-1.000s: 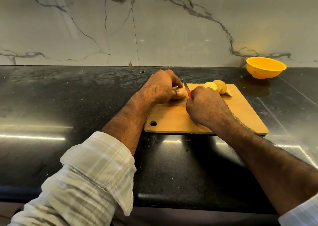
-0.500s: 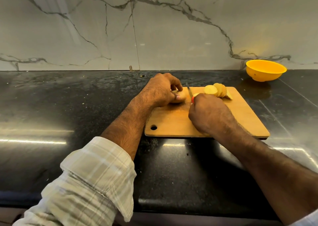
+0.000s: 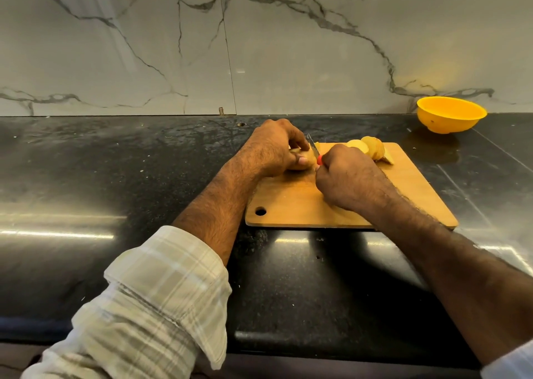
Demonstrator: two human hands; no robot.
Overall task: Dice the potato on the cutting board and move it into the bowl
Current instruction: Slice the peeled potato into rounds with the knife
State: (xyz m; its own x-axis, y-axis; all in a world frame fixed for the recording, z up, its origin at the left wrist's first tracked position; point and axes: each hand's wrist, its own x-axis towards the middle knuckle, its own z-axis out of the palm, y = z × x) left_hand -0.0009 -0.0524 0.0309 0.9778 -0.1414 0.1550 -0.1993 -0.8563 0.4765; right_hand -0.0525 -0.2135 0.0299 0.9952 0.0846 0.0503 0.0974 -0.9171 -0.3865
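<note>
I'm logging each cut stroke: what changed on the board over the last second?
Little. The right hand keeps its grip on the knife and works the blade by the potato piece that the left hand still holds down; nothing was picked up or released. The cut potato pieces at the far edge of the cutting board and the yellow bowl stayed put.

Open bench (image 3: 115, 176) lies left of the cutting board (image 3: 403, 199); potato slices (image 3: 372, 149) occupy the board's far-right corner, with bare bench between them and the bowl (image 3: 450, 117).
</note>
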